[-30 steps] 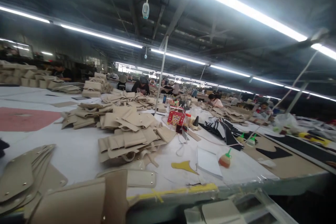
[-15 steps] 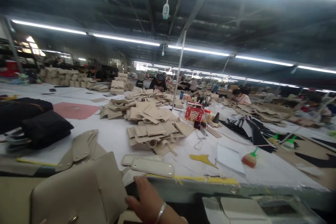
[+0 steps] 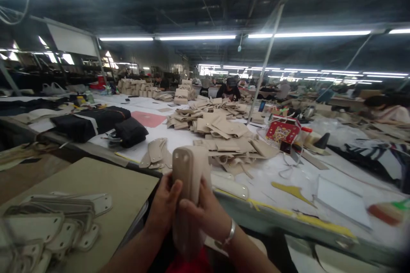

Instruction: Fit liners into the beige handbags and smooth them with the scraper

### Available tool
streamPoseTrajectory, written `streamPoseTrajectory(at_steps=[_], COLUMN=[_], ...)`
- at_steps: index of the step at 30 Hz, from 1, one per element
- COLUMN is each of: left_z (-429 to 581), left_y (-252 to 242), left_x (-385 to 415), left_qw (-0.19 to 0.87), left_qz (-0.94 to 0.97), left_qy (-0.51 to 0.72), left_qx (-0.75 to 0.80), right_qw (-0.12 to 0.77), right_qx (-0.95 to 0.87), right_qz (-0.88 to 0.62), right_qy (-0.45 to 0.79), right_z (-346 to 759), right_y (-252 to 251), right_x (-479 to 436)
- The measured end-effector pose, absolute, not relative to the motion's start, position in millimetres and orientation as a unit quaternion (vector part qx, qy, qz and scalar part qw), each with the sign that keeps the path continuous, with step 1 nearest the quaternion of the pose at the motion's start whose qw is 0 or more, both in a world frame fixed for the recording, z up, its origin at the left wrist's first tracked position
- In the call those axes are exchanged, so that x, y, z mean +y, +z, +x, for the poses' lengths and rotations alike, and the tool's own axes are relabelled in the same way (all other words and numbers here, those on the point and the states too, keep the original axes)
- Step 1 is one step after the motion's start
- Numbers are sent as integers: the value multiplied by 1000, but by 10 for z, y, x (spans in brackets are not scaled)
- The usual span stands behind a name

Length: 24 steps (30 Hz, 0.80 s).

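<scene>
A beige handbag [image 3: 188, 162] is upright between my hands, its narrow side with small metal studs turned toward me. My left hand [image 3: 162, 207] is closed on the bag's left edge, thumb on the narrow face. On the right edge, my right hand [image 3: 208, 213], with a silver bracelet at the wrist, grips it with the thumb across the near side. The bag's lower part is blurred. Just beyond it on the white table [image 3: 224, 204] lie rounded studded beige strips [image 3: 232, 185] and more studded beige pieces [image 3: 156, 153].
Studded pale pieces [image 3: 64, 222] are heaped on a beige board [image 3: 128, 183] at left. Piles of beige cut parts [image 3: 224, 128] cover the middle of the table. Black folded bags [image 3: 92, 121], a red box [image 3: 283, 130] and a bottle [image 3: 386, 213] also stand there. A co-worker [image 3: 229, 89] sits beyond.
The view has swung left. The bag has moved from the lower left to the centre and turned from its broad face to its narrow side. My right hand, previously beside it, now grips it.
</scene>
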<state>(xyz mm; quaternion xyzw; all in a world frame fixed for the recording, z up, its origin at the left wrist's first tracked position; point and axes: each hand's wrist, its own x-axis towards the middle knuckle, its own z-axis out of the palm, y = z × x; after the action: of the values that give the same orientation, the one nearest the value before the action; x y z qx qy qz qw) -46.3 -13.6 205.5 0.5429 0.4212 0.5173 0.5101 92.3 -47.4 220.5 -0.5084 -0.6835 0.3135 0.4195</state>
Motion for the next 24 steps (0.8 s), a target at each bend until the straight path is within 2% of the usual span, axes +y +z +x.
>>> streamPoseTrajectory(at_steps=[2, 4, 9, 12, 15, 19, 24], left_z=[-246, -104, 45, 114, 183, 264, 344], left_y=[2068, 2069, 2008, 1993, 2009, 2036, 2055], left_x=[-183, -241, -325, -398, -491, -591, -665], left_qw=[577, 590, 461, 373, 347, 367, 445], left_qz=[554, 577, 685, 731, 740, 734, 709], left_qy=[480, 447, 429, 429, 437, 436, 417], left_qx=[361, 345, 367, 377, 377, 369, 355], right_qw=[470, 481, 506, 531, 552, 587, 613], right_qx=[-639, -596, -517, -493, -458, -400, -345], right_qz=[-512, -544, -616, -580, -536, -476, -409], right_qy=[330, 343, 313, 373, 446, 519, 581], right_z=[1117, 1287, 1519, 1551, 1579, 1628, 1649], right_y=[2208, 2200, 2198, 2151, 2087, 2023, 1955], right_x=[-517, -581, -732, -793, -848, -943, -1060])
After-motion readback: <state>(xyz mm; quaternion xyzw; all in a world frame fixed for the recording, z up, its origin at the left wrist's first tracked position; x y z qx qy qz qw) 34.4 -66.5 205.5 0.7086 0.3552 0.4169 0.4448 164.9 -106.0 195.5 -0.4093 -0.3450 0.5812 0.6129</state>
